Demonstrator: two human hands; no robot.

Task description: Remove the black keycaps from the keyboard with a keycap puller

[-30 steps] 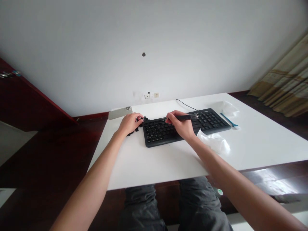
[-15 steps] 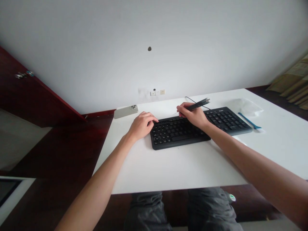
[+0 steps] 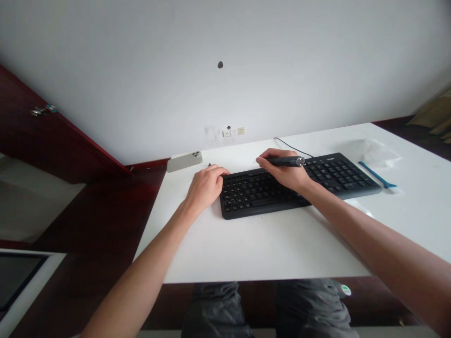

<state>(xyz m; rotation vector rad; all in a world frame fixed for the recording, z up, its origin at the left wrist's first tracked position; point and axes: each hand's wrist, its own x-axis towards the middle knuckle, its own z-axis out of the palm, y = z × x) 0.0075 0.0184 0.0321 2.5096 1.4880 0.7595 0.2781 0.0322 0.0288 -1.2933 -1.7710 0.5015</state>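
A black keyboard [image 3: 275, 203] lies at a slight slant on the white table. At its upper left corner my left hand [image 3: 206, 184] has its fingers bent over the edge and the thumb at the side, holding the keyboard. Above the middle of the keyboard my right hand [image 3: 287, 173] is closed in a pen grip. It holds a black pen-shaped tool [image 3: 287, 161] with a very thin tip pointing left; the tool's exact kind does not show. A small dark piece [image 3: 209, 164] shows just behind my left hand.
A phone [image 3: 185, 162] lies face down at the table's back left. To the right are a blue brush-like tool [image 3: 377, 175] and a clear plastic bag [image 3: 380, 152]. The keyboard's cable [image 3: 292, 146] runs toward the back edge. A wall with sockets [image 3: 233, 132] stands behind.
The black pen-shaped tool has tipped from slanting upward to nearly level. My left hand has shifted slightly left, uncovering the small dark piece. The view has turned a little.
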